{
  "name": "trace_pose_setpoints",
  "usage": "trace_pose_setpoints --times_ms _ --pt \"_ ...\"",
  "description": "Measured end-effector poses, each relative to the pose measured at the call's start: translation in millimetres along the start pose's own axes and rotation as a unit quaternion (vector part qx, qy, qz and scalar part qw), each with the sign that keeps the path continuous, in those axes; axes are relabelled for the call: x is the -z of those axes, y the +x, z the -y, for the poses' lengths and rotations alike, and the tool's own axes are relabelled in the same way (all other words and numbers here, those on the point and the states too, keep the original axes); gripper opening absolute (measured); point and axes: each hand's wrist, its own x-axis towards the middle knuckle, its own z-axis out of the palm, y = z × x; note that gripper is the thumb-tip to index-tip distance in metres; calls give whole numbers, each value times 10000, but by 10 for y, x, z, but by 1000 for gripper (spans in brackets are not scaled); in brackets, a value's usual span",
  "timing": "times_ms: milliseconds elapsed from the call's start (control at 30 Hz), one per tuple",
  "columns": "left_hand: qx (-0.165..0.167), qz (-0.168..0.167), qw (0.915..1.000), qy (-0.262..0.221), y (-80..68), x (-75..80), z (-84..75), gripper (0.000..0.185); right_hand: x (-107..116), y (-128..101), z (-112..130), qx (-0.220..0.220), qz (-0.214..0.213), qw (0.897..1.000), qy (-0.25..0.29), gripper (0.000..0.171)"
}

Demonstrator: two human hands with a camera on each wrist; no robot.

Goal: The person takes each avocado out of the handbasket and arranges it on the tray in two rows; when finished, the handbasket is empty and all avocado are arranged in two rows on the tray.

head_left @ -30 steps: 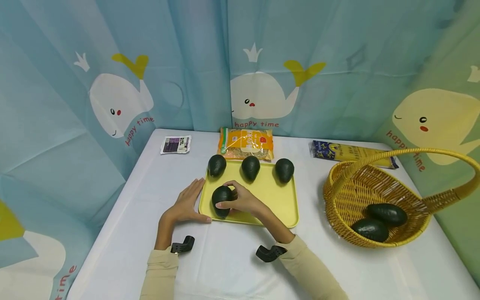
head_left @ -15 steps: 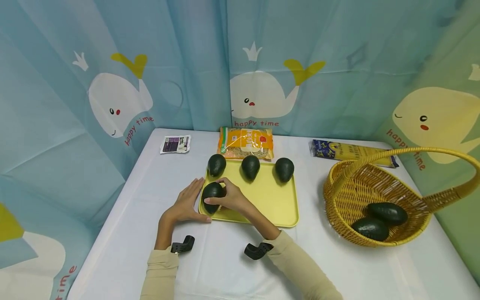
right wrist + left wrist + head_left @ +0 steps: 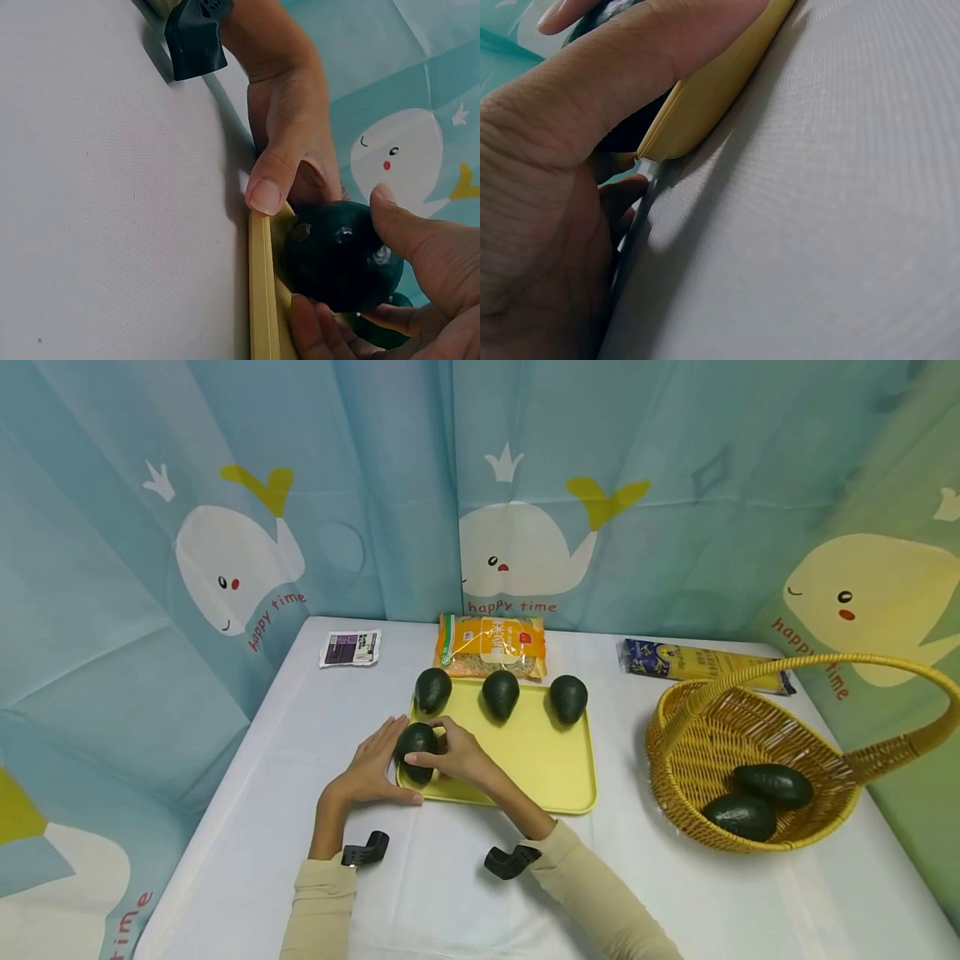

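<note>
My right hand (image 3: 460,753) grips a dark green avocado (image 3: 416,746) at the near left corner of a yellow tray (image 3: 536,764); thumb and fingers lie round the fruit in the right wrist view. At that same corner my left hand (image 3: 372,767) rests spread, its thumb (image 3: 266,196) on the tray's near rim and its fingers along the left side. Three more avocados stand in a row at the tray's far edge: one at the left (image 3: 433,691), one in the middle (image 3: 500,696) and one at the right (image 3: 568,699).
A wicker basket (image 3: 660,777) with a tall handle stands right of the tray, two avocados (image 3: 772,787) inside. Behind the tray lies an orange bag of grain (image 3: 491,647). A small purple-and-white packet (image 3: 350,648) is at the back left, a long blue-and-yellow packet (image 3: 705,665) at the back right.
My right hand has moved left with the avocado, from further in on the tray to its near left corner. The left hand has stayed in place.
</note>
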Motion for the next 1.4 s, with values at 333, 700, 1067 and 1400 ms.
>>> trace_pose_setpoints --times_ms 333,700,1067,1400 --pt "-101 -70 9999 -15 -12 2 -12 129 9 -47 22 -233 293 9972 642 66" --pt "-102 -59 9999 45 -5 -28 -3 130 19 -61 -5 -307 369 9967 649 67" --pt "-33 -78 9999 -86 -19 3 -26 130 44 -69 -22 -275 426 9966 646 68" --pt "-7 25 10000 -56 -10 -3 -9 130 49 -80 -17 -319 440 9966 622 69"
